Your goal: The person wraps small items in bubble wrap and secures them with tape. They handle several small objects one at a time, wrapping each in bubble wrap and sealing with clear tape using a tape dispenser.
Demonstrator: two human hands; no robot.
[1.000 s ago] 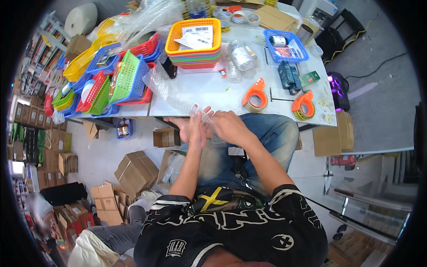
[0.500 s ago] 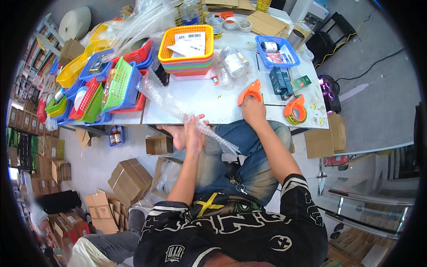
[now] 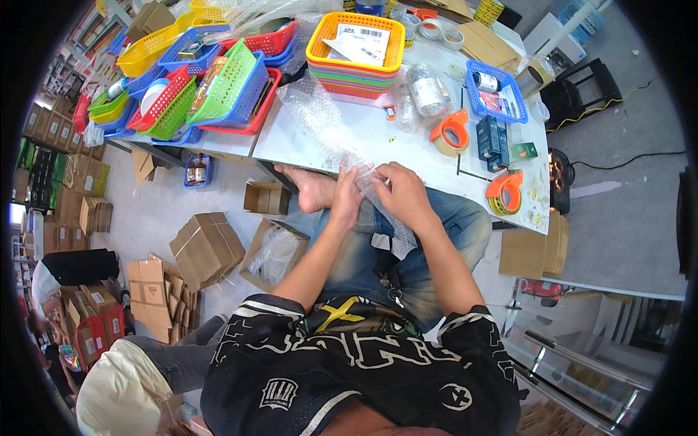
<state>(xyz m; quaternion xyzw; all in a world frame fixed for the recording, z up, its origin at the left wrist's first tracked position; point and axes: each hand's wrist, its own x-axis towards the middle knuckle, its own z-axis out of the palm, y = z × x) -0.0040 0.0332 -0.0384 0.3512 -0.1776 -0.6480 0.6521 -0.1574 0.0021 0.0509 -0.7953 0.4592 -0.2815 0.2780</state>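
Note:
A long strip of clear bubble wrap [image 3: 320, 120] runs from the white tabletop over its near edge down toward my lap. My left hand [image 3: 347, 201] grips the strip just past the table edge. Close beside it, my right hand [image 3: 404, 195] pinches the same strip, fingers bent. An orange tape dispenser [image 3: 450, 134] with a roll of tape stands on the table beyond my right hand. Farther right is a second orange dispenser [image 3: 504, 193] with yellow-and-black tape. Clear-wrapped items [image 3: 427, 91] lie behind the first dispenser.
A stack of coloured baskets [image 3: 354, 76] holds papers; more filled baskets [image 3: 229, 83] crowd the left. At right are a blue basket [image 3: 497, 93] and dark boxes [image 3: 492, 144]. Cardboard boxes [image 3: 207, 249] stand on the floor, and another person's leg [image 3: 178, 363] shows at lower left.
My right hand has let go of the orange tape dispenser and moved left onto the bubble wrap beside my left hand. The dispenser stays on the table. The whole view has shifted.

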